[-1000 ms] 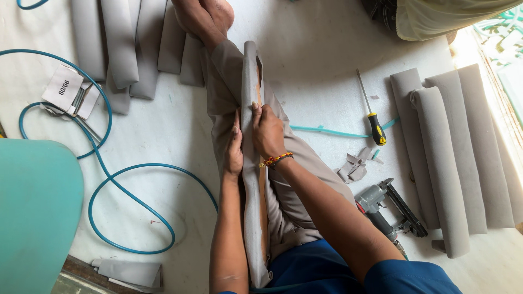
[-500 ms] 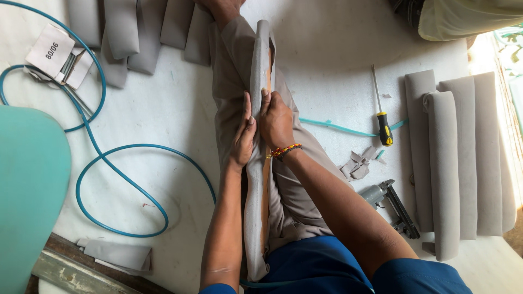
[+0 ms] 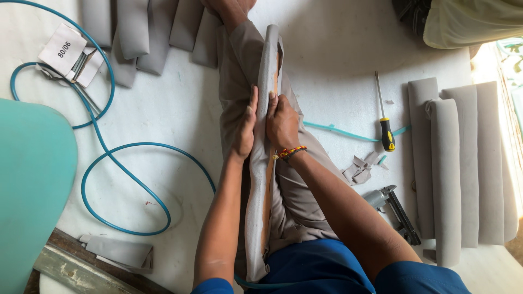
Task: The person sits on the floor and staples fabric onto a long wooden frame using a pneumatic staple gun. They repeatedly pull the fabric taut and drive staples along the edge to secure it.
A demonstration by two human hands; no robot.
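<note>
A long narrow padded strip (image 3: 268,65) covered in grey fabric lies lengthwise along my outstretched leg, with a wooden core showing in its open seam. My left hand (image 3: 245,128) presses flat against the strip's left side, fingers pointing away from me. My right hand (image 3: 282,122), with a beaded bracelet at the wrist, grips the strip's right side and pinches the fabric edge over the wood. Both hands sit side by side at the strip's middle.
A yellow-handled screwdriver (image 3: 384,121) and a pneumatic stapler (image 3: 393,209) lie to the right, near fabric scraps (image 3: 360,167). Finished grey padded strips (image 3: 460,163) are stacked far right and others (image 3: 136,32) at top left. A blue air hose (image 3: 117,169) loops left, beside a teal panel (image 3: 32,190).
The view has shifted slightly. Both hands have slid a little further along the strip, away from me, still pressing the fabric together.
</note>
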